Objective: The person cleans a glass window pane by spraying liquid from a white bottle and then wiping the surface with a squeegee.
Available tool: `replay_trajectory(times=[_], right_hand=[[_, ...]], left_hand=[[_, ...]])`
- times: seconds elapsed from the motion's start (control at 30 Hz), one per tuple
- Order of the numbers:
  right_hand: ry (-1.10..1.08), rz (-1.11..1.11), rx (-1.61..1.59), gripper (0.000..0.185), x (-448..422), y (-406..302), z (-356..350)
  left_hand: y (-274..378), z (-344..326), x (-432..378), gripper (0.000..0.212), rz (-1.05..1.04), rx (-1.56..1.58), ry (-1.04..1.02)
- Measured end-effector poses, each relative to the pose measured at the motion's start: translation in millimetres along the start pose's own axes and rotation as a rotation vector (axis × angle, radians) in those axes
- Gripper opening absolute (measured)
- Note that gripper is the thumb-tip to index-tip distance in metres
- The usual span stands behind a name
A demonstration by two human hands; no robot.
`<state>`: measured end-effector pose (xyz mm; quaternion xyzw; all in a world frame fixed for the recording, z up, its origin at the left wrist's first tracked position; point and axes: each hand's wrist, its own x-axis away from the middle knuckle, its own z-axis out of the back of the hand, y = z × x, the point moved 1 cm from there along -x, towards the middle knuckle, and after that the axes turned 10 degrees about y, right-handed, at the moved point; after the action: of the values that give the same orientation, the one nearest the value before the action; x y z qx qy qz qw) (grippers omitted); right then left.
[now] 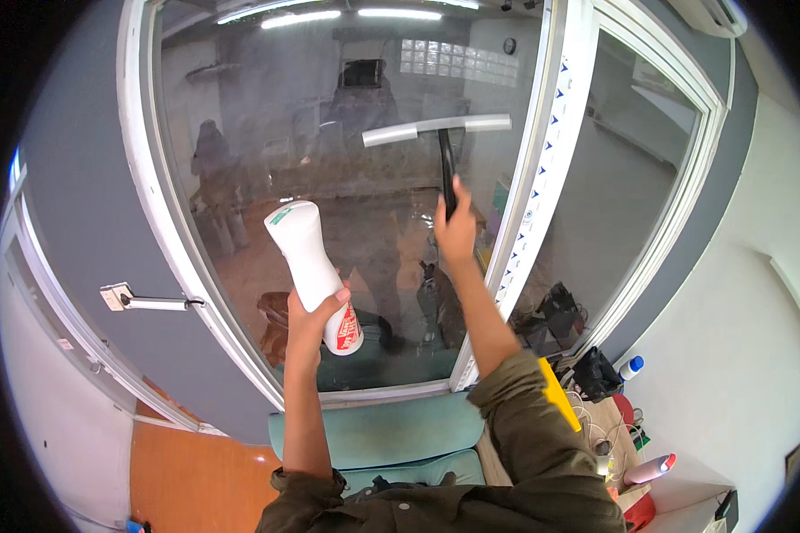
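Note:
A squeegee with a black handle (447,156) and a pale, slightly curved blade (440,125) is held up against or just in front of a large glass pane (347,160); contact cannot be told. My right hand (458,226) grips the lower end of the handle. Lower and to the left, my left hand (313,320) is wrapped around the waist of a white plastic bottle (305,256). The bottle tilts, and a red sticker with writing shows near its lower end. Faint haze and reflections of ceiling lights lie on the glass.
White frames (533,200) edge the pane. Below it stands a teal padded seat (380,433). At right, a wooden table (613,426) bears cables, a black bag (597,374) and a pink bottle (650,470). A yellow tool (560,396) shows beside my right sleeve. A wall socket (115,297) is at left.

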<state>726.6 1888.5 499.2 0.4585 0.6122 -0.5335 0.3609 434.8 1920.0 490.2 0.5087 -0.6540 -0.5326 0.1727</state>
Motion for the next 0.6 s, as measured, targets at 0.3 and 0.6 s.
replay_trajectory(times=[0.3, 0.6], right_hand=[[-0.134, -0.232, 0.011, 0.043, 183.9, 20.8, 88.9], [-0.093, -0.129, -0.007, 0.046, -99.6, -44.8, 39.7]], left_hand=[[6.1, 17.8, -3.2, 0.047, -0.008, 0.006, 0.004], [2.5, 34.7, -8.0, 0.053, 0.018, 0.023, 0.049]])
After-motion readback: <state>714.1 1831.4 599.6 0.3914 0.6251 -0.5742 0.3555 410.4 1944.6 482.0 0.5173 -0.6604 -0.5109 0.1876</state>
